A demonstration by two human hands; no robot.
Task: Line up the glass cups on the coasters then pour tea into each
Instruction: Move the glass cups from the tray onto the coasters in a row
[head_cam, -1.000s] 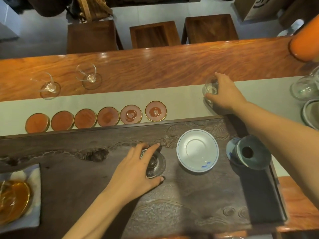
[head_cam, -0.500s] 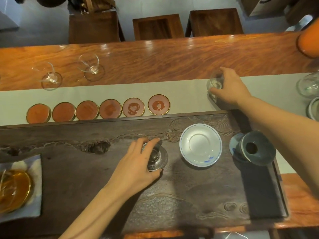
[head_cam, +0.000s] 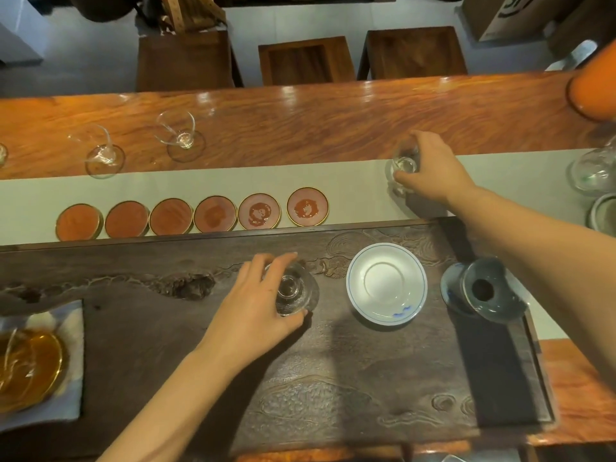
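Observation:
Several round reddish coasters lie in a row on the pale runner, all bare. My left hand grips a small glass cup that stands on the dark carved tea tray. My right hand reaches over the runner and holds another small glass cup right of the coaster row. Two more clear glasses stand on the wooden table behind the coasters. A glass pitcher of amber tea sits on a cloth at the tray's left end.
A white saucer with blue trim and a blue-grey lidded vessel stand on the tray's right half. Glassware and an orange object sit at the far right. Three wooden stools stand beyond the table.
Both hands keep their hold on their cups in almost the same spots. The view has shifted slightly.

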